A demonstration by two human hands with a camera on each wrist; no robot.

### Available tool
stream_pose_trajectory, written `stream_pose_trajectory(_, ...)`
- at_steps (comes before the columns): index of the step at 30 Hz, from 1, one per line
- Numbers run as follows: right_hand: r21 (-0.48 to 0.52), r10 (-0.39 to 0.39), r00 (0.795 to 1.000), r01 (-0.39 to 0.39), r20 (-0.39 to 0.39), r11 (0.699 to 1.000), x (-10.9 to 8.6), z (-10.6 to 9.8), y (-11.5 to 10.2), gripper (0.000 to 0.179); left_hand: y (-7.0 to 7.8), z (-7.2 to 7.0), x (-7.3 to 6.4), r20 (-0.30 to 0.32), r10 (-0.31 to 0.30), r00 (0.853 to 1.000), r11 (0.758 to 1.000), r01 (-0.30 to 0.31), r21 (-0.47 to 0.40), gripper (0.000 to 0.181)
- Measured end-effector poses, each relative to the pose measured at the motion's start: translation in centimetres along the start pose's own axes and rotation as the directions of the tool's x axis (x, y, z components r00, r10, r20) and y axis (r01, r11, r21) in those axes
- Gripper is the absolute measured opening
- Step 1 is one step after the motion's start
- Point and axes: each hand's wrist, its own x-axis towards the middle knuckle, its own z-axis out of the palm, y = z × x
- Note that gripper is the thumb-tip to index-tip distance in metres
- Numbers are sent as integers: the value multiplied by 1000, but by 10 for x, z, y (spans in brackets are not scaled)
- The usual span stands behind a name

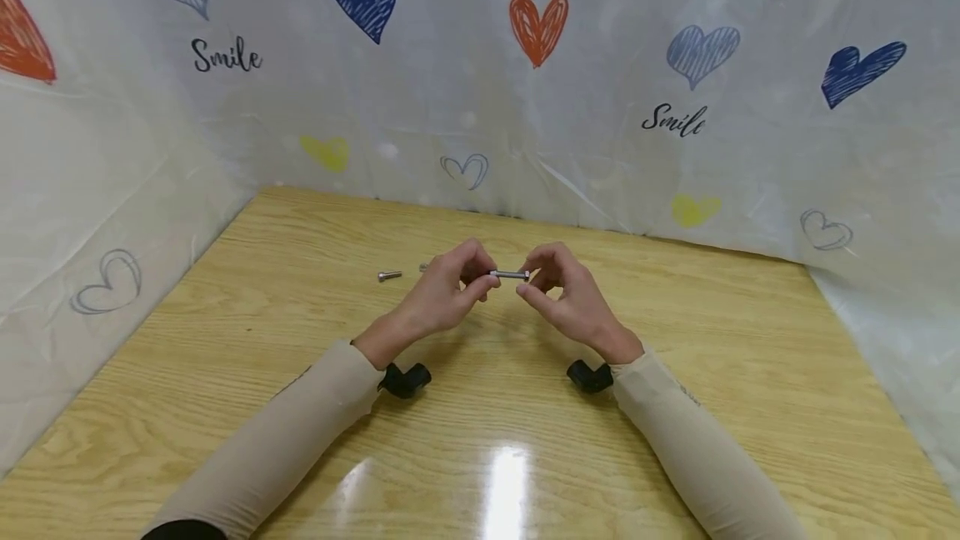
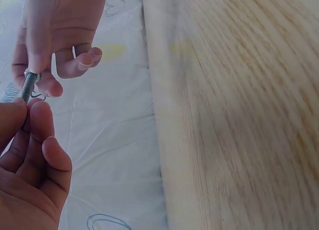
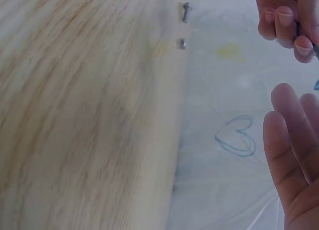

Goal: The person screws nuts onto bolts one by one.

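Held level between the two hands is a grey threaded bolt. Its left end is pinched by the thumb and fingers of my left hand, which hide that end. A small nut sits at the bolt's right end. My right hand has its thumb and index finger at this nut, pinching it; the other fingers are loosely bent. In the left wrist view the threads of the bolt show between the fingertips of both hands.
A second bolt lies on the wooden table, left of the hands. Beside it is a loose nut, mostly hidden behind the left hand in the head view. A white sheet with drawn hearts stands behind the table.
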Motion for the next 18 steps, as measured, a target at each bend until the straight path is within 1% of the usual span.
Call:
stream_pose_trajectory(4, -9, 20, 1000, -20, -3, 1000, 0, 2, 18, 19, 0, 0, 0, -1, -10, 1000, 1000, 10, -3, 6)
stream_pose_trajectory(10, -10, 9, 1000, -9, -15, 1000, 1, 3, 25, 9, 1, -2, 0, -1, -18, 1000, 1000, 18, -24, 6)
stream_pose_trajectory(16, -35, -27, 999, 26, -20, 999, 2, 1, 24, 19, 4, -2, 1, 7, -10, 1000, 999, 10, -41, 6)
stream_pose_trajectory(18, -38, -23, 1000, 22, -21, 999, 1, 1, 23, 22, 5, -2, 1, 7, -4, 1000, 999, 4, -41, 6)
